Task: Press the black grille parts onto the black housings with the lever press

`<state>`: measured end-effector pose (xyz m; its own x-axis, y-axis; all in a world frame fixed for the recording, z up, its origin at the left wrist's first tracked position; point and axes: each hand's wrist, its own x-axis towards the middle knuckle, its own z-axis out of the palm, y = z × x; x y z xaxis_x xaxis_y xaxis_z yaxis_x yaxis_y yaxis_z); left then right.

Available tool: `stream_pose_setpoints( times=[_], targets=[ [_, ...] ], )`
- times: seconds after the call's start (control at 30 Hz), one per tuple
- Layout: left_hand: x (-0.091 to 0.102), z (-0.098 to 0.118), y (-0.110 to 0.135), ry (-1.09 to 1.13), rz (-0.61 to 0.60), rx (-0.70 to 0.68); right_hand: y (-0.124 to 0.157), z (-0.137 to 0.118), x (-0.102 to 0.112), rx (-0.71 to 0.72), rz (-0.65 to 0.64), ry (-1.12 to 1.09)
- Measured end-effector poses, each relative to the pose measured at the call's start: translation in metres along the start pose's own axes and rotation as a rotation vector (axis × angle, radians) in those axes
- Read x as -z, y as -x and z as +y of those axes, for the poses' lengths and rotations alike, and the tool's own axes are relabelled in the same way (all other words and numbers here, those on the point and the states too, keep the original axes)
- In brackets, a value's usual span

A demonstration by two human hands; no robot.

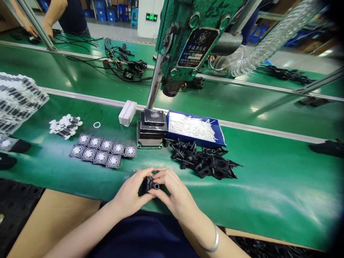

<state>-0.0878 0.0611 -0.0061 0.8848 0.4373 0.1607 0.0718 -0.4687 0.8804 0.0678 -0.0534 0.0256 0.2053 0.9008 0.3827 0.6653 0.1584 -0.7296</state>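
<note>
Between both hands, near the bench's front edge, is a black plastic part [152,184] with a flanged body and a round hollow stub facing me. My left hand [132,191] grips its left side, thumb below and fingers above. On the other side my right hand [173,191] pinches it near the stub; some fingertips are hidden. Left of the hands lie two rows of square black parts with white swirl-shaped wheels [101,157]. Tangled black plastic parts [204,159] are heaped to the right. Straight ahead stands a dark stepped metal block [153,123] under a green hand press [188,39].
A blue tray [220,133] holds many thin white strips. White-and-black pieces [66,126], a white ring [97,124] and a white block [127,113] sit at left. A large white-and-black stack [18,102] borders them. Across the bench, another person's arms [53,16] are among black cables [120,59].
</note>
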Motion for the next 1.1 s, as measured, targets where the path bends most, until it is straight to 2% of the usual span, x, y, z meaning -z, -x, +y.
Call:
stream_pose_setpoints(
  times=[0.13,0.3,0.4,0.47,0.53,0.63,0.7,0.73,0.8,0.87,0.9,0.97,1.03,1.1],
  targets=[
    [0.005,0.001,-0.004,-0.047,-0.017,-0.034,0.003,0.005,-0.003,0.008,0.004,0.0],
    [0.001,-0.002,-0.002,-0.058,0.01,-0.061,0.006,0.009,-0.009,0.039,0.043,-0.011],
    [0.004,0.004,-0.002,-0.066,0.061,-0.092,0.0,0.005,0.003,0.042,-0.002,-0.002],
    [0.015,0.014,-0.011,-0.068,0.103,-0.158,-0.015,0.0,0.024,0.066,-0.018,0.046],
    [0.033,0.028,-0.028,-0.082,0.152,-0.259,-0.04,-0.008,0.055,0.146,0.071,0.148],
    [0.067,0.048,-0.072,-0.118,0.259,-0.348,-0.101,-0.025,0.113,0.337,0.402,0.301],
    [0.085,0.053,-0.108,-0.093,0.32,-0.307,-0.155,-0.037,0.154,0.421,0.627,0.267],
    [0.091,0.051,-0.125,-0.063,0.327,-0.274,-0.183,-0.044,0.174,0.442,0.683,0.25],
    [0.098,0.044,-0.155,-0.006,0.33,-0.234,-0.236,-0.059,0.211,0.481,0.693,0.226],
    [0.1,0.036,-0.176,0.015,0.321,-0.23,-0.273,-0.077,0.242,0.486,0.579,0.186],
    [0.1,0.033,-0.183,0.014,0.313,-0.236,-0.283,-0.086,0.253,0.477,0.514,0.162],
    [0.099,0.03,-0.191,0.013,0.295,-0.244,-0.284,-0.101,0.263,0.463,0.424,0.098],
    [0.098,0.03,-0.194,0.009,0.278,-0.249,-0.263,-0.109,0.254,0.507,0.421,0.043],
    [0.099,0.032,-0.194,0.006,0.269,-0.25,-0.231,-0.109,0.231,0.623,0.535,0.032]
  ],
)
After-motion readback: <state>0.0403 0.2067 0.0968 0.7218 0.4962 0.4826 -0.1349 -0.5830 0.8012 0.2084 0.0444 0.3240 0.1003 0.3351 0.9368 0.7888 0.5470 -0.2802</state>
